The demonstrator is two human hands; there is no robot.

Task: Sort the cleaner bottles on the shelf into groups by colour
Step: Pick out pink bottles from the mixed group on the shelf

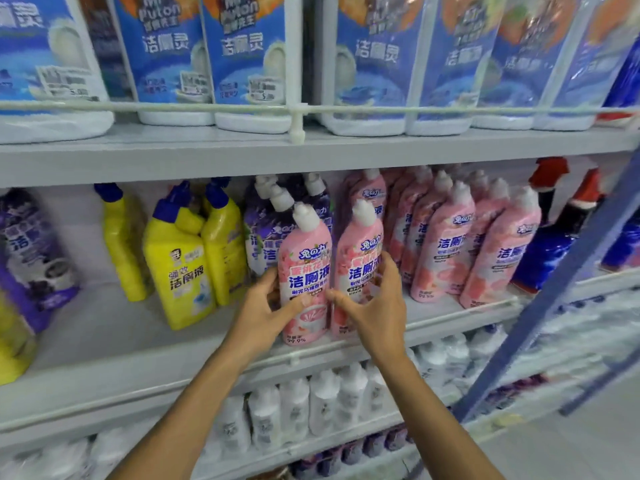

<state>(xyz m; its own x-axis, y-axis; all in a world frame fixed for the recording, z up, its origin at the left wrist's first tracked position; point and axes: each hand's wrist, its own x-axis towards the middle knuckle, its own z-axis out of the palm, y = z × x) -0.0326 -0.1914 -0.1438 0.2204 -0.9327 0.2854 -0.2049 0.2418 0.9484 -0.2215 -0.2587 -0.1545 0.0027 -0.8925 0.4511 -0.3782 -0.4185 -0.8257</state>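
Left hand (pixel 263 310) wrapped round first pink bottle (pixel 306 268), thumb across label. Right hand (pixel 377 306) clasps second pink bottle (pixel 360 251). Both bottles upright at front of middle shelf (pixel 104 341), just left of pink group (pixel 467 244), not yet closed up against it. Purple bottles (pixel 270 220) partly behind held pair, yellow bottles (pixel 180 268) further left. Stray purple bottle (pixel 31 254) and yellow bottle (pixel 10 341) far left of pink group, apart from own colours. Judgement: sorting well along; pink pair and strays left.

On the middle shelf (pixel 104 334), two bottles (pixel 304 261) stand frontmost, between angled-neck bottles (pixel 180 271) left and a packed row (pixel 467 244) right.
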